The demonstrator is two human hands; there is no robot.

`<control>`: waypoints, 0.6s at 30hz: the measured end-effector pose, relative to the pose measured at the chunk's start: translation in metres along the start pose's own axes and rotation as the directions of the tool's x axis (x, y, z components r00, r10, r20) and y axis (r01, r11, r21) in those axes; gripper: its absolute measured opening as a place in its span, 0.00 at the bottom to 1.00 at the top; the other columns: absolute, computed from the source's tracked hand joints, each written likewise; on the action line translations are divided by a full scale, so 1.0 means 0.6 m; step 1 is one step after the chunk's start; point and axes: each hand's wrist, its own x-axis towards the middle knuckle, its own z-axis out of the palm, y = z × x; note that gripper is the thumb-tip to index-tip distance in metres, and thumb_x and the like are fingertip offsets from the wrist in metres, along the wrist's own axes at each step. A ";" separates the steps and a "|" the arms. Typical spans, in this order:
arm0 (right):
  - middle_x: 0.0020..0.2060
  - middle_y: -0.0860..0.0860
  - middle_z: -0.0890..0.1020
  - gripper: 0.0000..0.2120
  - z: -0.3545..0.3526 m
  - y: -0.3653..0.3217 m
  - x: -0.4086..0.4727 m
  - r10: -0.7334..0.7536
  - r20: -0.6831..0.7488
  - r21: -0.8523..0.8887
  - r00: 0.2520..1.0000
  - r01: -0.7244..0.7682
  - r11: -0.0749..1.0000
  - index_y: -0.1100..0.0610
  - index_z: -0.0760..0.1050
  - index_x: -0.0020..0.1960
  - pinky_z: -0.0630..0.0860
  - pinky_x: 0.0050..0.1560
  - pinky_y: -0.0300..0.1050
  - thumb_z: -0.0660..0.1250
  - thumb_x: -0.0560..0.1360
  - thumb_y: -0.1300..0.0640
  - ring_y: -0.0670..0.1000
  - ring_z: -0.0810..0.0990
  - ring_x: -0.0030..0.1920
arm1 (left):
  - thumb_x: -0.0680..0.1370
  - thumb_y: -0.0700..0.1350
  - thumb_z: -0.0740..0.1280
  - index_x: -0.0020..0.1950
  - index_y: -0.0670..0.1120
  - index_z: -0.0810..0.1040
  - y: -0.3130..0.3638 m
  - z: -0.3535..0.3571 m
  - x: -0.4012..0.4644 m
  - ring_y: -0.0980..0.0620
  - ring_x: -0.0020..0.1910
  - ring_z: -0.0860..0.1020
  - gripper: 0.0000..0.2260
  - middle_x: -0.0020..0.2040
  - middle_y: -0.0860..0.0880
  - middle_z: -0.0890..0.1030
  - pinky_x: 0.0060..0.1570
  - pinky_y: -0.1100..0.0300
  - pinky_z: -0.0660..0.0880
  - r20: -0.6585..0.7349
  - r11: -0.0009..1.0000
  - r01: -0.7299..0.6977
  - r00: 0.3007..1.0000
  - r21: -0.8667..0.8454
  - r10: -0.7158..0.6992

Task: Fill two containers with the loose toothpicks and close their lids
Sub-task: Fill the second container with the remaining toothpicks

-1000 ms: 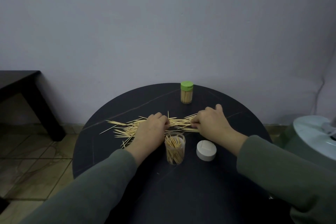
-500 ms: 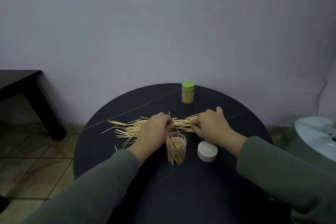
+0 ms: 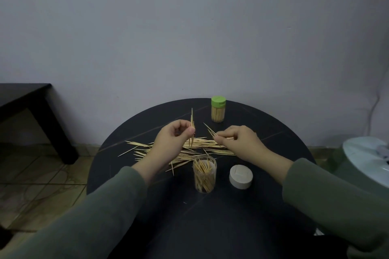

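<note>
The left hand is raised above the round dark table, its fingers curled and its thumb and fingertips pinching a small upright bundle of toothpicks; how many it holds is too fine to count. The right hand is just across from it, fingers curled, pinching a few slanted toothpicks whose tips poke out toward the left hand; its fingertips are hidden behind its knuckles.

Beneath and between both hands lies the scatter of loose toothpicks, partly covered by the left wrist. Nearer the person than the hands, between the two forearms, stands the open clear container, partly filled with toothpicks. The white lid rests on the table just beside it, under the right wrist. Beyond the hands stands a green-lidded container, closed and full.

Green sleeves are cut off by the lower edge. A pale rounded object past the right forearm is cropped and unclear.
</note>
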 end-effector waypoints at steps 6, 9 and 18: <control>0.47 0.39 0.83 0.10 -0.004 -0.035 -0.024 -0.086 0.051 0.526 0.995 0.047 0.849 0.51 0.81 0.56 0.72 0.47 0.31 0.69 0.75 0.54 0.36 0.79 0.51 | 0.79 0.44 0.65 0.47 0.49 0.78 0.028 -0.014 -0.020 0.59 0.33 0.70 0.03 0.34 0.57 0.76 0.29 0.64 0.65 0.042 0.948 0.015 0.999 -0.318 -0.002; 0.47 0.41 0.84 0.09 -0.007 -0.043 -0.032 -0.096 0.075 0.623 0.993 0.029 0.782 0.50 0.82 0.53 0.73 0.48 0.31 0.69 0.73 0.53 0.37 0.80 0.52 | 0.78 0.44 0.65 0.46 0.50 0.78 0.036 -0.018 -0.034 0.60 0.31 0.68 0.02 0.33 0.57 0.73 0.28 0.66 0.63 0.123 0.928 0.044 0.992 -0.369 0.002; 0.46 0.48 0.84 0.13 0.007 -0.026 -0.055 -0.190 0.229 0.643 0.955 -0.001 0.766 0.58 0.82 0.55 0.75 0.51 0.36 0.68 0.73 0.55 0.44 0.81 0.52 | 0.70 0.51 0.69 0.44 0.51 0.81 0.001 -0.003 -0.083 0.59 0.38 0.72 0.06 0.41 0.53 0.79 0.35 0.61 0.63 0.250 0.947 0.153 0.965 -0.283 -0.082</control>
